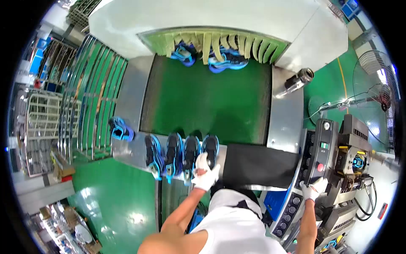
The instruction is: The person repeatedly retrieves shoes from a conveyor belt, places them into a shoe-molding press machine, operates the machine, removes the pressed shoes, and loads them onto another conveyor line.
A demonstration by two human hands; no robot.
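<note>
My left hand (205, 173), in a white glove, is at the heel end of the rightmost black-and-blue shoe (210, 146). Its fingers lie along one side and its thumb on the other, closed around the heel. Beside that shoe stand several more in a row, among them a black-and-blue shoe (191, 152) and one at the row's left end (153, 153). My right hand (314, 189), also gloved, rests with fingers spread on the lower end of the machine's control panel (314, 163), below a red button (320, 167).
A green conveyor belt (207, 101) runs from a curtained opening (207, 42), where shoes (227, 61) lie under the strips. Another shoe (121, 129) sits on the left metal ledge. A black mat (260, 166) covers the front right. A metal rack (95, 97) and a fan (376, 84) flank the conveyor.
</note>
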